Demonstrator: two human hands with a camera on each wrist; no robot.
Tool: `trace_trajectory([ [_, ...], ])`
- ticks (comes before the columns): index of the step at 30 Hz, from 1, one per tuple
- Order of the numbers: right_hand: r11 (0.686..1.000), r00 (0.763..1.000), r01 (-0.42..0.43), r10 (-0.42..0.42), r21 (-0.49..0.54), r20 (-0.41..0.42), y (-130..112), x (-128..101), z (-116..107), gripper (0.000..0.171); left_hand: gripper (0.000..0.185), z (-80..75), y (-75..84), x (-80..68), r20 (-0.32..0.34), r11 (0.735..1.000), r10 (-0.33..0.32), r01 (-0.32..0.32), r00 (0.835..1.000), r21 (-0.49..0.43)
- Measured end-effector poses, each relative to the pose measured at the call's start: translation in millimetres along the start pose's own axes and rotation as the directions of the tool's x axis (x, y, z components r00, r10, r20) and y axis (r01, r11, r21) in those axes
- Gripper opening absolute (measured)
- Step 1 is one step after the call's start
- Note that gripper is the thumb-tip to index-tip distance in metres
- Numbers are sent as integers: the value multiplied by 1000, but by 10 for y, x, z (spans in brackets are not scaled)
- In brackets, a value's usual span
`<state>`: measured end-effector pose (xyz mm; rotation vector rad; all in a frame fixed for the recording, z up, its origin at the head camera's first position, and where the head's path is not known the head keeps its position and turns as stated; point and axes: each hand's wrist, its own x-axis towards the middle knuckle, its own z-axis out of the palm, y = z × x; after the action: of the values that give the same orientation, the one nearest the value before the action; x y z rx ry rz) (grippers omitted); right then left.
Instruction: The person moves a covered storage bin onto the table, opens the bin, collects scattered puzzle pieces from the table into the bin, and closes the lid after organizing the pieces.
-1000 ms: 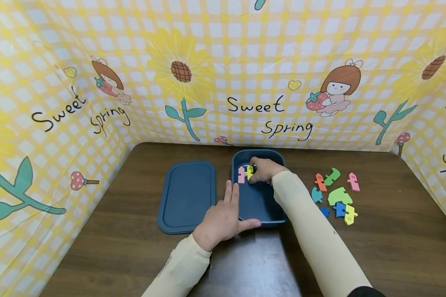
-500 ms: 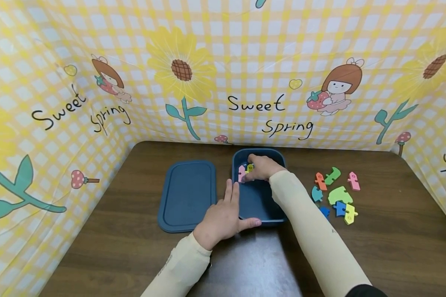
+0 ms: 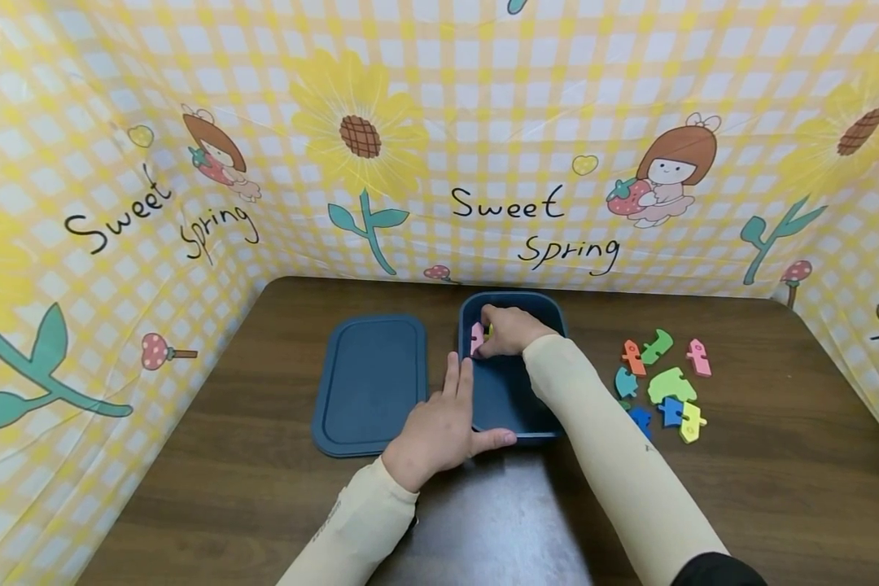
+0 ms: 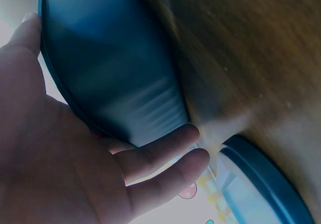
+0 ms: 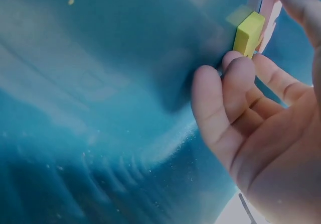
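Pinching a yellow piece (image 5: 249, 33) against a pink piece (image 3: 476, 337), the right hand (image 3: 508, 331) works at the far left corner inside the blue box (image 3: 513, 407), its grip closed round the pair with fingers curled. The left hand (image 3: 439, 427) lies flat at the box's near left corner, fingers straight along its left wall and thumb along its front wall, steadying it, as the left wrist view confirms. The box's lid (image 3: 369, 382) rests flat on the surface (image 3: 776, 488) just to the left.

Judged from how things lie, the work of loading the box is at an early stage: only these two pieces show inside, while a cluster of loose pieces stands well apart to the right, among them an orange piece (image 3: 632, 357), a dark green piece (image 3: 656, 345), a second pink piece (image 3: 698, 357), a light green piece (image 3: 670, 384), a teal piece (image 3: 623, 382), a blue piece (image 3: 670, 411) and a second yellow piece (image 3: 692, 422).

The right forearm covers much of the box floor in the head view, so other pieces there cannot be ruled out. The yellow piece is almost wholly hidden behind the fingers from above. Whether the two pieces are interlocked or merely touching cannot be told, and the right wrist view is blurred.
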<state>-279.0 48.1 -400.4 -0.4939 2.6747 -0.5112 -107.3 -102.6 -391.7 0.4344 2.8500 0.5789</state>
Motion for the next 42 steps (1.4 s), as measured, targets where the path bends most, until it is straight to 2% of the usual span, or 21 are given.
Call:
trace_trajectory([
  [15,1000,1000,-20,20,12,14,67,-68,-88,50,117,-6,83,59,11,1000,11,-11,1000,-4],
  [23,1000,1000,0,0,18,15,77,-173,-180,56,118,5,87,73,13,1000,11,-11,1000,-2],
  [27,999,999,22,-21,39,-29,76,-245,-304,57,119,30,67,81,16,1000,4,-4,1000,0],
  [32,991,988,107,-98,77,-119,29,-383,-548,46,120,59,29,93,13,1000,-9,9,1000,-7],
  [35,982,977,154,-135,108,-167,11,-508,-683,39,120,65,15,90,16,1000,-22,22,1000,-18],
  [42,967,956,193,-147,165,-255,92,-873,-844,29,120,52,-9,72,20,999,-42,42,999,-30],
])
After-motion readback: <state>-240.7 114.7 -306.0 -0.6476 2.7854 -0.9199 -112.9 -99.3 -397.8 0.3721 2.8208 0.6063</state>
